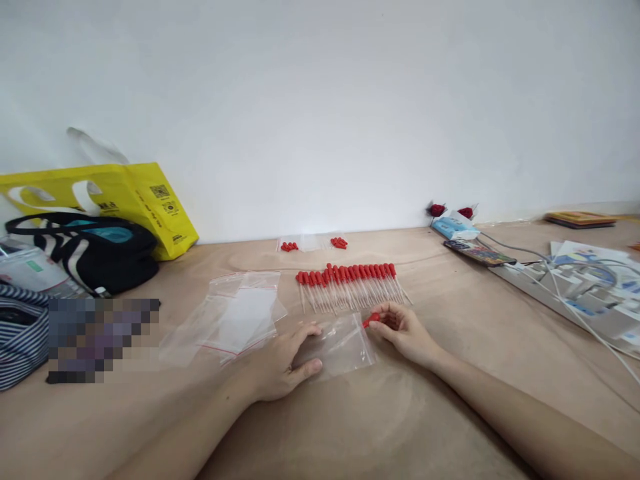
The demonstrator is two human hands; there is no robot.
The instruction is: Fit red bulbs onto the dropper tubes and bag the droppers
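A clear plastic zip bag (340,347) lies flat in front of me. My left hand (283,363) is at its left side, thumb and fingers apart with the bag's end between them. At the bag's right edge, my right hand (403,333) pinches small red pieces (371,321) between thumb and fingers. How many it holds, and whether thin stems are attached, I cannot tell. Just beyond the hands lies a row of red-topped thin sticks (350,283), side by side with red ends away from me. Left of the bag, more empty zip bags (245,317) overlap in a loose pile.
Filled clear bags with red ends (339,243) lie by the wall. A yellow bag (165,213), black pouch (120,257) and striped cloth (23,340) crowd the left. On the right are a power strip (575,303) with cables, a blue packet (455,227) and papers (590,253).
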